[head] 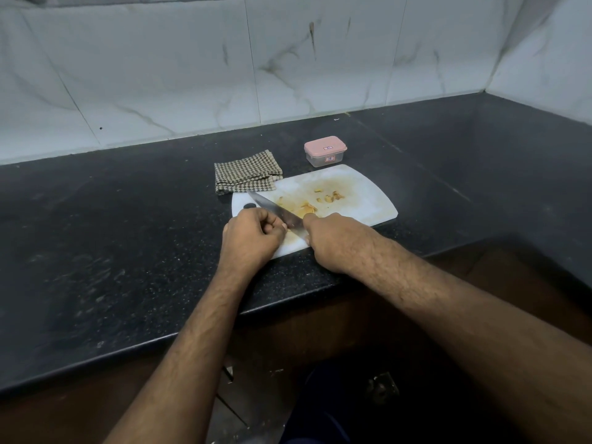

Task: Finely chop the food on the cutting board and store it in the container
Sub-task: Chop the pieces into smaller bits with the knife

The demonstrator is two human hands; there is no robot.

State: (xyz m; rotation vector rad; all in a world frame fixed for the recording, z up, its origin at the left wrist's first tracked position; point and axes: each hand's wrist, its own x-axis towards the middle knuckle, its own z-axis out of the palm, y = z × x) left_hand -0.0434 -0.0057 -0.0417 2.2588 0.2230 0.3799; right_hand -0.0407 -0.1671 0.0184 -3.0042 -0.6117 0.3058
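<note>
The right hand [333,241] gripped a steel-bladed kitchen knife [275,211] whose blade pointed away and leftward across the white plastic cutting board [368,200], while the left hand [253,235] curled beside it, its hold unclear. Yellowish food pieces [323,200] lay mid-board. Beyond sat a brown checked cloth [246,174] and a lidded clear container with pink lid [325,152], labels unreadable.

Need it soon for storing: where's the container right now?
In the head view, the container, pink lid on, stands on the counter just behind the board's far edge, right of the folded cloth.
</note>
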